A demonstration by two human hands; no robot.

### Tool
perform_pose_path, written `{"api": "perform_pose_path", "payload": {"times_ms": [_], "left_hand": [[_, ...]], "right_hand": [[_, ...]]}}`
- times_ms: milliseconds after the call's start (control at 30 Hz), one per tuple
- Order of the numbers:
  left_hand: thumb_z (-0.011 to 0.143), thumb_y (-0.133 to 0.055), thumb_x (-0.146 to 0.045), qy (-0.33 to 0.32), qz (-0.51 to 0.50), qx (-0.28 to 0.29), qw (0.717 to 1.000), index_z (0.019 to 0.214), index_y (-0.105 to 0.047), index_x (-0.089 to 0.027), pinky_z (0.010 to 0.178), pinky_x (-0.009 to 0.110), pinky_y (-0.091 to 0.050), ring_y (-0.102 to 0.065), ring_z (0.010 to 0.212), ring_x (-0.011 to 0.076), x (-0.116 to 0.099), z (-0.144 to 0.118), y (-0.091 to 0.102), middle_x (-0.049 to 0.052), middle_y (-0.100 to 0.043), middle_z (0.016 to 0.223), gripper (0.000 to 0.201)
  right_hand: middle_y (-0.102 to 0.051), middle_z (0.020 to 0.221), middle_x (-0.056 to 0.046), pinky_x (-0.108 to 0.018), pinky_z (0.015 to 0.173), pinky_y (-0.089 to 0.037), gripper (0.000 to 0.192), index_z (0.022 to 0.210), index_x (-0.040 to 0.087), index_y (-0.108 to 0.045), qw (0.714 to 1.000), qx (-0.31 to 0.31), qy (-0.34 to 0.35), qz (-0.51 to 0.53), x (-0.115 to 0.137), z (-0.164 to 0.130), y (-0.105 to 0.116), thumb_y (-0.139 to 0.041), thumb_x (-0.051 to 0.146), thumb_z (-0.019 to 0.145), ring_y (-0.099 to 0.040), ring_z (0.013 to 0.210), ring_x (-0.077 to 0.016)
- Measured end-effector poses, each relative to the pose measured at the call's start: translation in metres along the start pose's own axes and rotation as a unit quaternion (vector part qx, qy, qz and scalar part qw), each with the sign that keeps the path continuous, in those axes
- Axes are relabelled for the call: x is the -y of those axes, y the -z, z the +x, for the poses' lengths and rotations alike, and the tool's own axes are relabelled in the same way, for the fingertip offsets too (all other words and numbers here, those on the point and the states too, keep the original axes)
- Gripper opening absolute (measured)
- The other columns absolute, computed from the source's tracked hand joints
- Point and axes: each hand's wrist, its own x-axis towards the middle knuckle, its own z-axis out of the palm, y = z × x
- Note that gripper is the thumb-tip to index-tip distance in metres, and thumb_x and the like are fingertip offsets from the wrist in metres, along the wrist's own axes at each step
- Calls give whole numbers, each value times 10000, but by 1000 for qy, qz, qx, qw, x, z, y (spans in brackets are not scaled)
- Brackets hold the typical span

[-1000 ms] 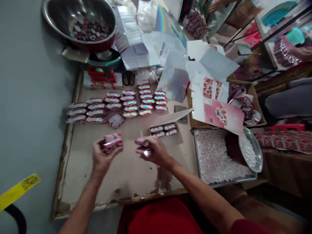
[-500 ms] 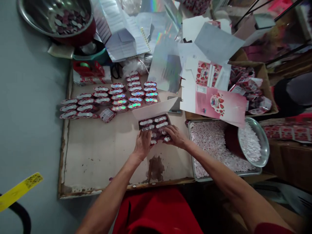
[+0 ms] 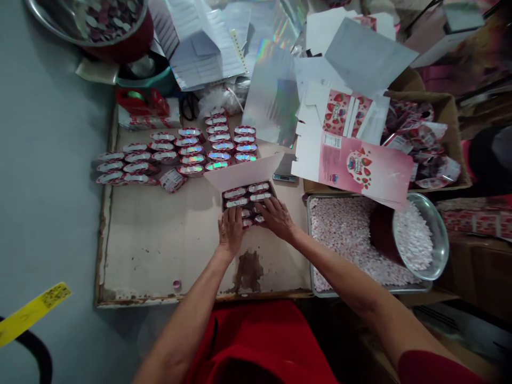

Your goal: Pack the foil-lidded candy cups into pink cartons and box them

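— Hands first: position and state?
— Left hand [image 3: 230, 230] lies palm down, fingers spread flat on the near row of small sealed packets [image 3: 248, 202] in an open carton [image 3: 244, 176]; it presses rather than grips. Right hand [image 3: 276, 217] does likewise beside it, fingers loosely splayed over the same packets, holding nothing closed. The carton sits near the middle of the work board [image 3: 160, 240], toward its right edge, flap raised at the far side.

— Surroundings, obstructions?
— Rows of loose packets [image 3: 176, 152] occupy the far left of the board, one stray packet [image 3: 172, 180] lying tilted just beside them. A pink printed box blank [image 3: 352, 168] overhangs the board's far right corner, near the carton flap. A small dark flat item [image 3: 285, 169] lies between flap and blank. Holographic sheets [image 3: 274, 90] and white paper crowd the far edge.

— Open room?
— Near left half of the board is bare surface; a stained patch [image 3: 248, 269] lies at the near edge under the wrists.

— Containers?
— Metal tray [image 3: 320, 290], touching the board's right edge: white pellets, plus a steel bowl [image 3: 438, 250] of the same. Steel basin [image 3: 100, 24], far left: round reddish pieces. Cardboard box [image 3: 450, 114], far right: wrapped packets.
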Motion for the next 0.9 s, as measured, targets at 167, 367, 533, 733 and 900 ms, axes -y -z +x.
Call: {"api": "perform_pose_path", "payload": {"times_ms": [167,367,533,733,900], "left_hand": [[862,-771,-649,11,-103,-137,985,1415,-566,-156,1142,513,-434,-573,1335,390,21,-13,3,245,-621,1379,768],[1073,-473,-435,213,-54,-41,975,1550,-511,-111,754,362,-529,-697,764,275,26,19,8,134,-727,854,578],[1078,-403,-303,157,10,-5,988,1555,-546,-148,707,313,-500,-702,707,244,25,9,12,145,-753,835,522],[1083,-417,-342,64,-33,2,997,1572,-543,-199,694,300,-484,-678,695,224,15,-20,0,134,-768,902,525],[1074,-455,-529,2,-143,-108,984,1531,-579,-163,866,335,-533,-660,910,242,19,-35,-24,130,-708,1038,599]], "right_hand": [[-642,1368,-198,-487,1105,-472,687,1528,172,-543,983,-123,-87,109,-10,-17,10,-650,587,991,-581,1261,-345],[-765,1217,-140,-404,914,-583,508,1499,162,-571,909,-146,-290,261,-24,6,-14,-447,424,1081,-736,1026,-279],[-687,1456,-120,-387,1022,-556,505,1550,219,-545,912,-182,-270,248,10,-34,-14,-345,293,1092,-691,1268,-278],[-754,1248,-179,-403,935,-573,545,1590,154,-493,882,-188,-354,248,56,-110,-28,-366,371,1106,-728,1066,-287],[-683,1134,-111,-428,966,-552,644,1672,186,-353,855,-252,-352,286,59,-121,-56,-373,485,1103,-643,1036,-252]]}}
